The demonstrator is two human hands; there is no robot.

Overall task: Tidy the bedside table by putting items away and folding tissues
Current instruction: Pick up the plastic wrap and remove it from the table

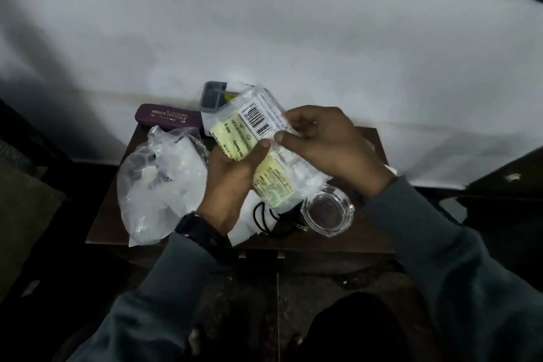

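- The clear plastic packet [258, 123], with a yellow-green label and a barcode sticker, is held in the air above the middle of the worktop [338, 239], tilted so that its barcode end points up and away.
- The left grip [227, 179] is closed on the packet from below, thumb pressed on the label.
- The right grip [329, 147] pinches the packet's upper right edge between thumb and curled fingers.
- A black watch [199, 228] sits on the left wrist.
- Under the packet lie a white tissue [244, 229] and a black looped cord [270, 220].
- A glass ashtray [329, 210] stands just beside the cord, on the right.
- A crumpled clear plastic bag [158, 185] covers the worktop's left side.
- At the far edge lie a maroon spectacle case [169, 117] and a grey tray [212, 95].
- A white bedsheet [264, 38] fills the background.
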